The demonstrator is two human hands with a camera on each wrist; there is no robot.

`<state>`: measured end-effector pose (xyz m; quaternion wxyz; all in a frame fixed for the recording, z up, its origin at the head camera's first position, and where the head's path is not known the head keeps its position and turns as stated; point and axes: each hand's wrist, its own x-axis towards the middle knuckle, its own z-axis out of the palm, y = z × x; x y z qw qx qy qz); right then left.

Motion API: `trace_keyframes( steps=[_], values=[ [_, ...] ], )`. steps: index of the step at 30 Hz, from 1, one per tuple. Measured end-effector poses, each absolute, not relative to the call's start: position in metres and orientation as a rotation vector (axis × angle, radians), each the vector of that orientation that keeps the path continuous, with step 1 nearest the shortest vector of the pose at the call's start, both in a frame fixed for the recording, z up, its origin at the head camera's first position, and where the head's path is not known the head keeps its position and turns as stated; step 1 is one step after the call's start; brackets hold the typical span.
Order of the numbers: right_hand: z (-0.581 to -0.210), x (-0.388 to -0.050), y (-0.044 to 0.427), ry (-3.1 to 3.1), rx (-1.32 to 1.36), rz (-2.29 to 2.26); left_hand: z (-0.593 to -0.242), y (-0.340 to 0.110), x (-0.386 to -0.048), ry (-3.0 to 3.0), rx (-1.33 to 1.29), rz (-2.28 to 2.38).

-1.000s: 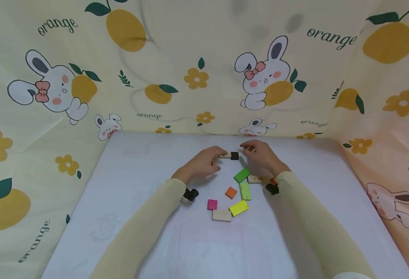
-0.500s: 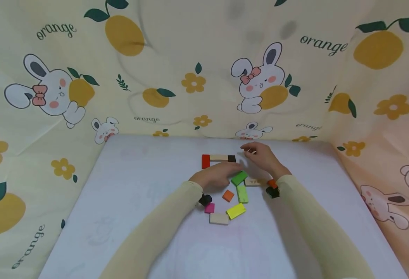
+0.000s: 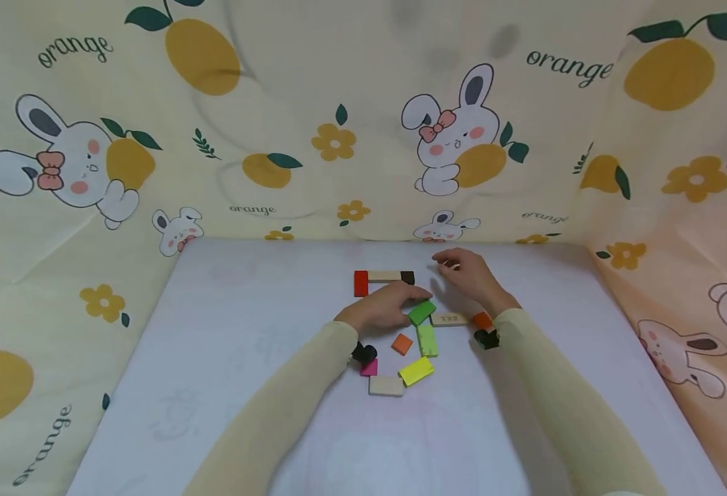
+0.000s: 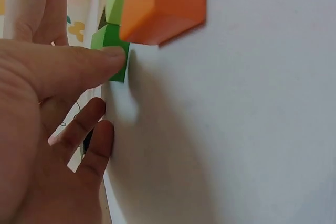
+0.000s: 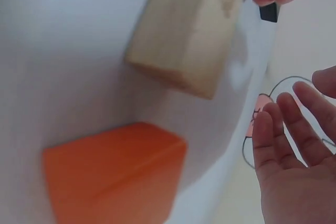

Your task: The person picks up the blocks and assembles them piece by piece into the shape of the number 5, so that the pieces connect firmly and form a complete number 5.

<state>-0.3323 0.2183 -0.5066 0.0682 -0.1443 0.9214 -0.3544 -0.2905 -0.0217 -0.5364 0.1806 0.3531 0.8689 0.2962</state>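
My left hand pinches a green block on the white table. In the left wrist view the thumb lies against that green block; the far fingertips are hidden there. Touching or close by are a light green block and a plain wooden block with marks on its face. My right hand hovers behind the marked block, fingers loosely bent around nothing. Beyond my left hand, a red block, a wooden block and a black block form a row.
An orange block lies by my right wrist. Nearer stand a small orange block, a yellow block, a magenta block and a beige block. A printed cloth rises behind the white table.
My left hand has left the row with the wooden and black blocks, moved nearer and right, and taken hold of the green block. The right hand has stayed almost in place.
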Motion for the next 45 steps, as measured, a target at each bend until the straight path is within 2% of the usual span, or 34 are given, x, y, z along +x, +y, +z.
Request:
trace_keyframes(
  steps=[15,25,33,45],
  values=[
    [-0.507,-0.327,0.235,2.782,-0.33,-1.096,-0.52,-0.036,-0.28,2.534,0.906,0.83],
    [-0.507,-0.325,0.234,2.747,-0.319,-1.107,-0.518,-0.088,-0.253,2.61,0.616,1.182],
    [-0.508,-0.325,0.233,2.751,-0.285,-1.11,-0.522,-0.128,-0.241,2.708,0.474,1.218],
    [-0.506,-0.327,0.232,2.777,-0.33,-1.098,-0.541,-0.133,-0.238,2.745,0.54,1.006]
  ],
)
